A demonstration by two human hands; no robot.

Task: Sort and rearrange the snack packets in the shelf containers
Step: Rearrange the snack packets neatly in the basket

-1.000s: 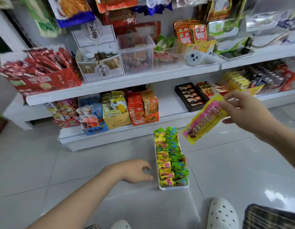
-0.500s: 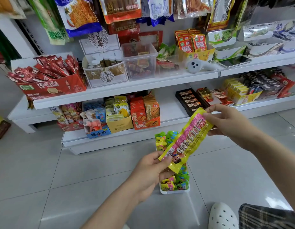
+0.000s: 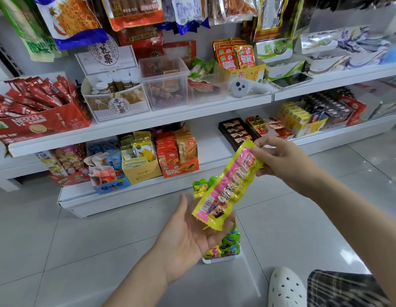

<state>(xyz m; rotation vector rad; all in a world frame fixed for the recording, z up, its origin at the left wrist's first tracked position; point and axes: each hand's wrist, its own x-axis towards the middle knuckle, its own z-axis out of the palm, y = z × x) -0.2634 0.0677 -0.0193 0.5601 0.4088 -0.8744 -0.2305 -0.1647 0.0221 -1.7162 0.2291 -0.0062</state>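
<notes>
We are observing the left hand [image 3: 188, 231] lying palm-up, fingers relaxed, under the low end of a yellow-pink snack packet [image 3: 228, 187]. The right hand [image 3: 283, 162] is pinching its two-o'clock end. The packet is hiding most of the white floor tray [image 3: 223, 259].

A snack packet [image 3: 228, 187] is held slantwise over the floor [image 3: 59, 251], pinched at its 1 o'clock end by the right hand [image 3: 283, 162]; its 7 o'clock end is laid on the left hand [image 3: 192, 235]. A tray of packets [image 3: 223, 253] is seen on the floor directly beneath. At 12 o'clock, behind, two shelves [image 3: 170, 118] are stacked. A shoe [image 3: 285, 286] is placed at 5 o'clock.
</notes>
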